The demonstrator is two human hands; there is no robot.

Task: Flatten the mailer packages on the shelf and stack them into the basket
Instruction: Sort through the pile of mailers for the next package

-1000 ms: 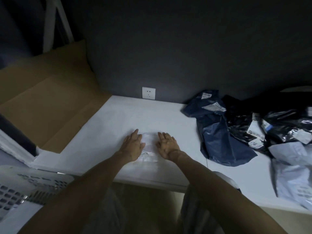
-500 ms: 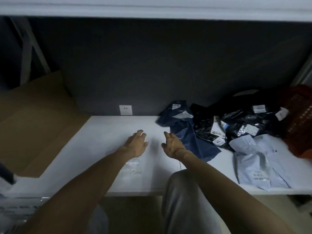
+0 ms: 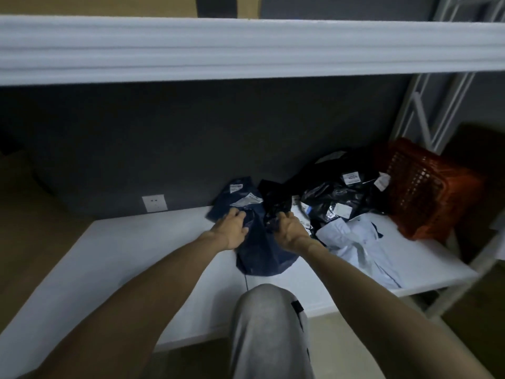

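Head view, dim light
- Your left hand [image 3: 231, 228] sits on the upper left part of the navy mailer [image 3: 259, 255], fingers curled down into the plastic and gripping it
- Your right hand [image 3: 291, 231] is just beside it, at the mailer's right edge, fingers bent into the crinkled black mailer [image 3: 276, 206] and pinching it
- The navy mailer lies mid-shelf, top end against the dark back wall, rounded bottom end towards you. It is soft matte plastic, creased, with white labels near the top
- The glossy black mailers [image 3: 333, 198] are heaped to the right, wrinkled and shiny. The pale blue mailer [image 3: 360, 244] lies flat in front of them, reaching near the front edge
- The red basket [image 3: 426, 187], plastic lattice, stands tilted at the far right end of the shelf [image 3: 136, 255], touching the heap
- The smooth white shelf surface shows wide on your left, with cardboard [image 3: 27, 228] beyond its left edge
- The upper shelf edge [image 3: 246, 50] hangs overhead
- Your knee [image 3: 269, 324] is close to the front edge
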